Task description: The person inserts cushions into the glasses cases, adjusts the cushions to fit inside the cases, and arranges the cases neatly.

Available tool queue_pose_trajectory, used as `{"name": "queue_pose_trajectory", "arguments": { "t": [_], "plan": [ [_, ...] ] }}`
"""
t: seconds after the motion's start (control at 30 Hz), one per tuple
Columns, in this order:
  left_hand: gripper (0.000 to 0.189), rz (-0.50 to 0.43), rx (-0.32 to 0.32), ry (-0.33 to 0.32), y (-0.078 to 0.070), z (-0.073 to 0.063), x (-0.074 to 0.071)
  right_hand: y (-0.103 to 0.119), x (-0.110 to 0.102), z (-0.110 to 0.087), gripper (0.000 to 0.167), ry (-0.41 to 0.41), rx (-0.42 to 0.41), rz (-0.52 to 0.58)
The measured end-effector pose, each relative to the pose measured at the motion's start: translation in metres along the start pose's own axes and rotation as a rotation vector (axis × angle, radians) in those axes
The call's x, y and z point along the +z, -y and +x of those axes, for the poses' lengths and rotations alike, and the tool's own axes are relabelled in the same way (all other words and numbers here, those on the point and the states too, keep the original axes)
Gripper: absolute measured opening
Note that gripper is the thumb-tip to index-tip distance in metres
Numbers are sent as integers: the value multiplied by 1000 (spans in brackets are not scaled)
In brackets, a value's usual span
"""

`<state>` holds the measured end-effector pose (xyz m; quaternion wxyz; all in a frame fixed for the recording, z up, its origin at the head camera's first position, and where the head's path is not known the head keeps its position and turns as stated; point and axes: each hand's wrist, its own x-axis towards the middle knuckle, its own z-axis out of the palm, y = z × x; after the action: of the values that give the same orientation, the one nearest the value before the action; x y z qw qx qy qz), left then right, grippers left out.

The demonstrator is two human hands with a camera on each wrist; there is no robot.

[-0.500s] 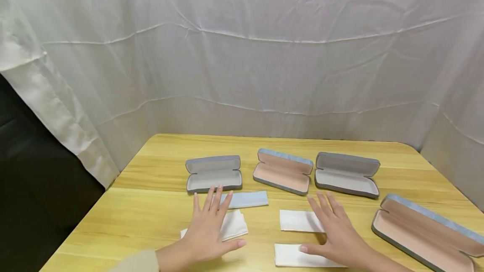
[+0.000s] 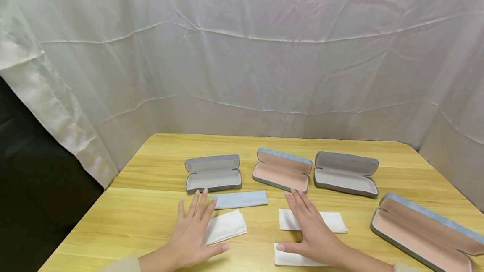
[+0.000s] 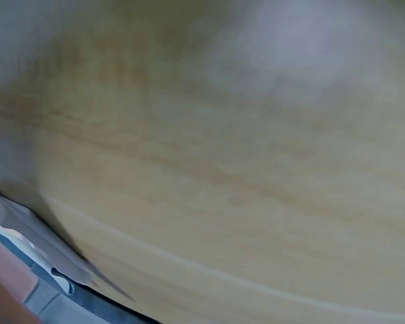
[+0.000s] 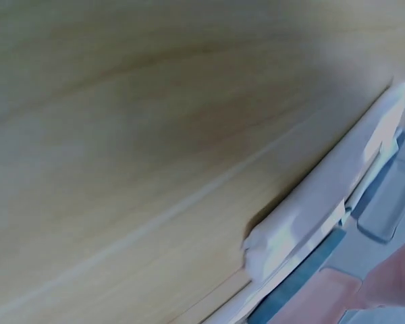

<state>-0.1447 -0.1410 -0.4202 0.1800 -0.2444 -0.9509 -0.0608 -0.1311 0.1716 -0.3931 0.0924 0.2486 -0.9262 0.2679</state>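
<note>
Between splayed, empty fingers of left hand (image 2: 192, 235) and right hand (image 2: 315, 235), pale-blue rectangular fabric strip (image 2: 242, 199) lies flat, presumably to stay put.

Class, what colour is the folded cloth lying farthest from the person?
Light blue; the cloth shows best in the head view.

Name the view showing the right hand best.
The head view: it shows the right hand whole, thumb apart. The right wrist view has apparently only a part, at lower right; the left wrist view, nothing identifiable.
</note>
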Motion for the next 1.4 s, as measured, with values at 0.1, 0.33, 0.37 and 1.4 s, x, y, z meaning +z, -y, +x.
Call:
{"name": "queue_pose_trajectory", "arguments": {
  "t": [0.1,0.33,0.37,1.4],
  "plan": [
    [101,4,-15,16,3,-4,-2,7,4,4,102,6,-26,28],
    [98,-38,-52,17,12,-14,-3,26,15,18,100,73,-2,152],
    [97,-42,-61,25,13,-15,-4,28,17,20,100,84,2,170],
    [58,-486,-296,100,49,-29,-24,40,55,57,56,96,115,336]
  ]
}}
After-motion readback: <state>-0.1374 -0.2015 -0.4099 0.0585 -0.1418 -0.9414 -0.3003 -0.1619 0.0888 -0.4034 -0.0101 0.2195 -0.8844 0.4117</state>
